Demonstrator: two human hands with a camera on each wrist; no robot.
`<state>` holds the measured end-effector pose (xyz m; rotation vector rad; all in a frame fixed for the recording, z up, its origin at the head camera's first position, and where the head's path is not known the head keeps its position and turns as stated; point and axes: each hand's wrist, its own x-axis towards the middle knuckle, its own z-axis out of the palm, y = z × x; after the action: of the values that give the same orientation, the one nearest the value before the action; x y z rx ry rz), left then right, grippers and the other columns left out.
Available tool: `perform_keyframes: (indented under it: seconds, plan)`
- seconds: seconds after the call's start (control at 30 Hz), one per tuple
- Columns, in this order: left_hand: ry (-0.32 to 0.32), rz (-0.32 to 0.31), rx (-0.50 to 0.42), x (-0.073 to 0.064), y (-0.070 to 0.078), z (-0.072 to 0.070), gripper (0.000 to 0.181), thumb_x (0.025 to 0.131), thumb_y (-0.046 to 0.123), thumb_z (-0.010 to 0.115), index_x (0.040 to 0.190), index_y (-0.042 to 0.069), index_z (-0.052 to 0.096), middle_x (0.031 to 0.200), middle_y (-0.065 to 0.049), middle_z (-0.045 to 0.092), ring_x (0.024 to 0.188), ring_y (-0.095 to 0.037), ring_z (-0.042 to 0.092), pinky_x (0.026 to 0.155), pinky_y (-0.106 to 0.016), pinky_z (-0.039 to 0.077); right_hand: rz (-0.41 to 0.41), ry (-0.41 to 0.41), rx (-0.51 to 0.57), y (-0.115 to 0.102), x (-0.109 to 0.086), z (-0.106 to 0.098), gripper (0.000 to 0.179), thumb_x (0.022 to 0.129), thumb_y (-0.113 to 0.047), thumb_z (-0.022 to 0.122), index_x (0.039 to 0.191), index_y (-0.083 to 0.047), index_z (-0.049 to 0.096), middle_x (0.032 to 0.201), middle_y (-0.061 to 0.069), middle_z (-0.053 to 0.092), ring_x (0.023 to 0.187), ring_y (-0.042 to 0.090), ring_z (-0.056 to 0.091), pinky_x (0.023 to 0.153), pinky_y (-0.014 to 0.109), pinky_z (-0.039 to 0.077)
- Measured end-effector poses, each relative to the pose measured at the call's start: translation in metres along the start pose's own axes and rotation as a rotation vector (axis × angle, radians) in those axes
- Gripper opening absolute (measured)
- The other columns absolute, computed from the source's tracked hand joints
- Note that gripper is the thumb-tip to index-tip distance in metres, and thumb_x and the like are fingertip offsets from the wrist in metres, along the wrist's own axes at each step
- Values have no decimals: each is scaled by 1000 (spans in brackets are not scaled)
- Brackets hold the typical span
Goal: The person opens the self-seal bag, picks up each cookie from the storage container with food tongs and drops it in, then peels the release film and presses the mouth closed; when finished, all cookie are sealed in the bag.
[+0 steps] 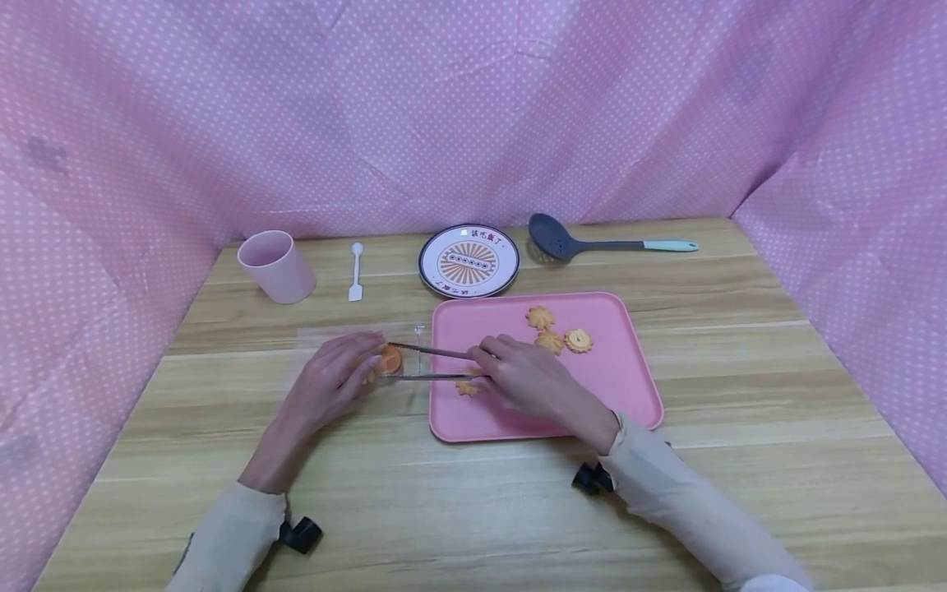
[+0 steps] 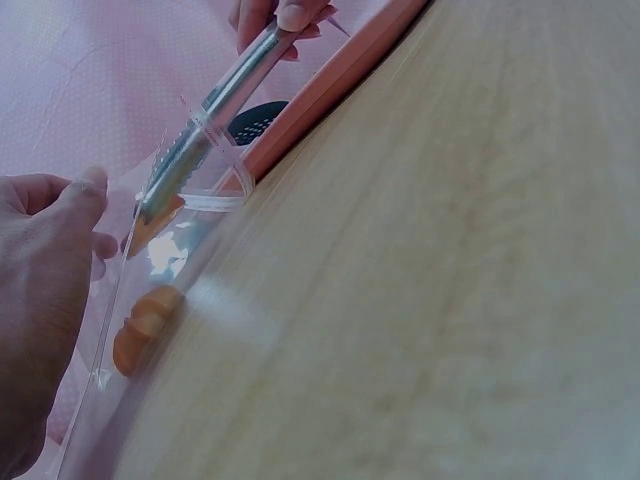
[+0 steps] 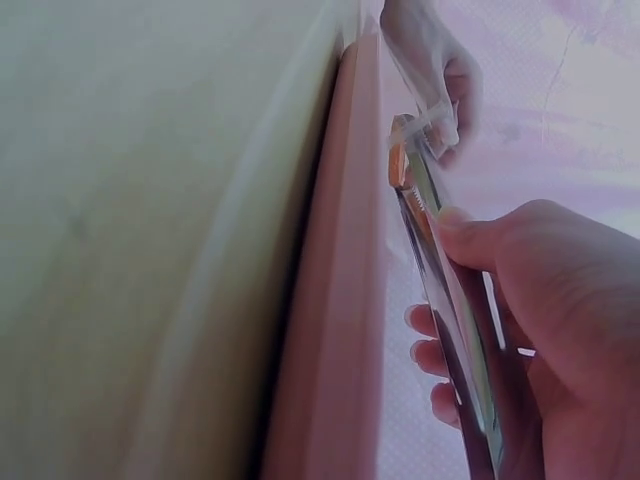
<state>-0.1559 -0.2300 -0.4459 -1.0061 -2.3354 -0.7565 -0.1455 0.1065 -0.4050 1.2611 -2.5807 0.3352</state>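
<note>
My right hand point(image 1: 528, 374) grips metal tongs point(image 1: 436, 352) above the pink tray point(image 1: 644, 411). The tongs reach left into the mouth of a clear zip bag point(image 2: 215, 203), their tips around an orange-brown round biscuit point(image 1: 390, 359). Fingers and thumb of my left hand point(image 1: 333, 374) pinch the bag's edge near its mouth; the right wrist view shows this hand point(image 3: 445, 95) beyond the tongs. Other orange-brown biscuits point(image 2: 150, 325) lie deeper in the bag. Several flower-shaped biscuits point(image 1: 540, 317) are on the tray, one partly hidden under the tongs.
Behind the tray stands a round patterned plate point(image 1: 469, 261), close to its far edge. A dark slotted spoon point(image 1: 551, 237) lies to the plate's right. At the back left are a pink cup point(image 1: 277, 267) and a small white spatula-like stick point(image 1: 357, 271). Pink dotted cloth point(image 1: 473, 107) surrounds the wooden table.
</note>
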Motion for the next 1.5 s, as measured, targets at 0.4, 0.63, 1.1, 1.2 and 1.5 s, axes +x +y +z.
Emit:
perform_keyframes:
  seconds: [0.4,0.63,1.1,1.2,1.5]
  plan:
    - [3,1,3,0,0,0,31,106,19,61,128,-1,68,128,-17,69,120,-38,63,114,-39,42,-46,-8,-28,-5,14,8,32,100,-29,72,123,-6,68,103,4,64,87,19,61,70,30,57]
    - [5,-3,10,1,0,1,32,108,22,58,127,-1,68,126,-16,70,118,-38,64,113,-37,43,-90,14,-77,-8,20,11,29,100,-27,72,121,-7,69,103,4,64,88,20,61,73,31,58]
    - [13,1,-5,2,-1,1,31,108,23,60,123,-2,70,126,-16,70,118,-38,64,110,-40,45,-109,21,-83,-13,28,14,26,100,-25,71,121,-9,71,102,3,64,89,20,61,75,30,58]
    - [10,0,-4,2,-1,1,33,109,25,58,123,-2,70,126,-17,70,119,-38,64,110,-41,45,-108,16,-71,-14,28,14,26,100,-24,71,121,-9,71,103,3,65,90,20,61,76,30,58]
    - [7,16,-6,1,-1,1,26,104,15,63,121,-3,70,126,-17,70,118,-39,64,111,-39,43,-87,-6,-65,-15,26,14,30,101,-27,71,124,-8,70,106,4,65,91,20,62,78,30,58]
